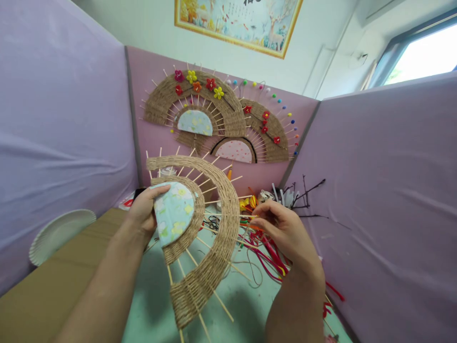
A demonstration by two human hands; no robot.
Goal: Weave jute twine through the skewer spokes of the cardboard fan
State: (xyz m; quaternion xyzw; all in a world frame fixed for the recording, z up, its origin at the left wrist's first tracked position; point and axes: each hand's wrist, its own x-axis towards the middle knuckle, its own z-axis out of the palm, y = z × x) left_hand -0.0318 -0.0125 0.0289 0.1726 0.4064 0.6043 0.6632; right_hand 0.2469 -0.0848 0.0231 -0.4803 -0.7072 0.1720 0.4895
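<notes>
Fan [230, 214]: looked light, breakable; pinched by left fingers [160, 190] at blue middle [175, 213], likely safest, by right fingers [266, 226] at stick [246, 216].

Your left grip [143, 209] and right grip [283, 228] are bare hands, smooth-backed and narrowing at the wrists [307, 267]. Your forearms [107, 281] are bare too, broadening towards the lower edge; nail details are too small to tell.

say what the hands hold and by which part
The left hand holds a woven fan by the straight edge of its floral center. The right hand is at the outer end of one stick, seemingly pinching it.
</notes>
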